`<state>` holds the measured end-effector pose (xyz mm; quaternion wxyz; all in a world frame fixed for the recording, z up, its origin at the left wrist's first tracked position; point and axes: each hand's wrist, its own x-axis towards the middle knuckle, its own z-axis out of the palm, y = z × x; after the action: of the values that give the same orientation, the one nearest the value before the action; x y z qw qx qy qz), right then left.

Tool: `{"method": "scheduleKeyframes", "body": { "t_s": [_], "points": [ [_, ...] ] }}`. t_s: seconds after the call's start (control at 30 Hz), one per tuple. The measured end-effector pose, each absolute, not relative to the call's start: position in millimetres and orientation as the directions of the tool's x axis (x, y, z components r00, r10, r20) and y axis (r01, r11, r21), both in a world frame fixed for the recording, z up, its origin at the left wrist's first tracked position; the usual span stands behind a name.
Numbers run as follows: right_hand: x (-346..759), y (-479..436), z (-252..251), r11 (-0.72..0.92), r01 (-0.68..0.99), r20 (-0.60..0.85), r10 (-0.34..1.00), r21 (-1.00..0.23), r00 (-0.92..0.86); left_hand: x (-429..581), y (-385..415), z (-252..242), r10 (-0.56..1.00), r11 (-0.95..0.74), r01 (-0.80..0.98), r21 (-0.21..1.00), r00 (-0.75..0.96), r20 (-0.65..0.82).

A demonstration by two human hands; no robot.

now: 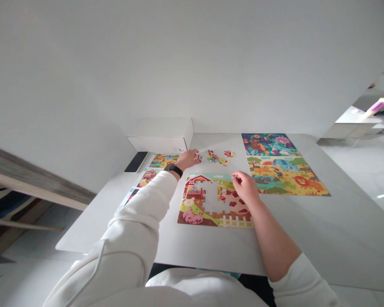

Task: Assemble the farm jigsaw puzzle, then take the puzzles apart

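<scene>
Farm puzzle (208, 200) lies unfinished; your right hand (247, 187) curls at its 2 o'clock corner, grip impossible to tell; your left hand (187, 160) pinches a loose piece (197, 157) at 11 o'clock.

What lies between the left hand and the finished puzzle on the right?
In the head view, a few loose puzzle pieces lie between the left hand and the finished puzzle.
</scene>
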<state>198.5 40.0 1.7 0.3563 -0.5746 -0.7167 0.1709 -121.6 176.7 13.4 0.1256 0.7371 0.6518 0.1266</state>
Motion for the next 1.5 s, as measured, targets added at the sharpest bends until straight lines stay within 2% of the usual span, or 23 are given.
{"method": "scheduleKeyframes", "body": {
  "t_s": [0.17, 0.27, 0.43, 0.63, 0.8, 0.93, 1.03, 1.17, 1.27, 1.4, 1.5],
  "points": [
    [198, 41, 1, 0.279, 0.704, 0.319, 0.945, -0.654, -0.078, -105, 176, 16, 0.989, -0.148, 0.96, 0.236, 0.15, 0.01],
    [199, 42, 0, 0.291, 0.692, 0.331, 0.94, -0.661, -0.08, -89, 176, 19, 0.984, -0.177, 0.965, 0.194, 0.167, 0.07],
    [204, 46, -4, 0.296, 0.684, 0.39, 0.92, -0.666, -0.018, -48, 175, 20, 0.917, -0.389, 0.902, 0.189, 0.359, 0.177],
    [213, 53, -12, 0.236, 0.693, 0.395, 0.915, -0.681, 0.078, -13, 185, 10, 0.818, -0.575, 0.809, 0.123, 0.568, 0.09],
    [215, 56, -15, 0.196, 0.673, 0.374, 0.919, -0.713, 0.129, -6, 192, 12, 0.817, -0.575, 0.805, 0.146, 0.575, 0.045],
    [215, 57, -15, 0.234, 0.653, 0.389, 0.916, -0.72, 0.1, 0, 187, 25, 0.824, -0.564, 0.784, 0.259, 0.553, 0.121],
    [217, 57, -13, 0.23, 0.637, 0.384, 0.916, -0.736, 0.113, 4, 178, 37, 0.854, -0.513, 0.743, 0.429, 0.491, 0.172],
    [219, 57, -7, 0.207, 0.567, 0.359, 0.918, -0.798, 0.171, -1, 151, 56, 0.897, -0.427, 0.549, 0.718, 0.359, 0.258],
    [216, 55, 1, 0.196, 0.401, 0.289, 0.939, -0.895, 0.185, -14, 117, 69, 0.899, -0.42, 0.417, 0.806, 0.312, 0.307],
    [208, 42, 15, 0.186, 0.071, 0.184, 0.982, -0.98, -0.031, -32, 69, 72, 0.902, -0.403, 0.295, 0.866, 0.286, 0.323],
    [198, 24, 25, 0.161, 0.023, 0.15, 0.957, -0.987, -0.248, -42, 40, 60, 0.933, -0.328, 0.189, 0.926, 0.216, 0.286]
  ]
}}
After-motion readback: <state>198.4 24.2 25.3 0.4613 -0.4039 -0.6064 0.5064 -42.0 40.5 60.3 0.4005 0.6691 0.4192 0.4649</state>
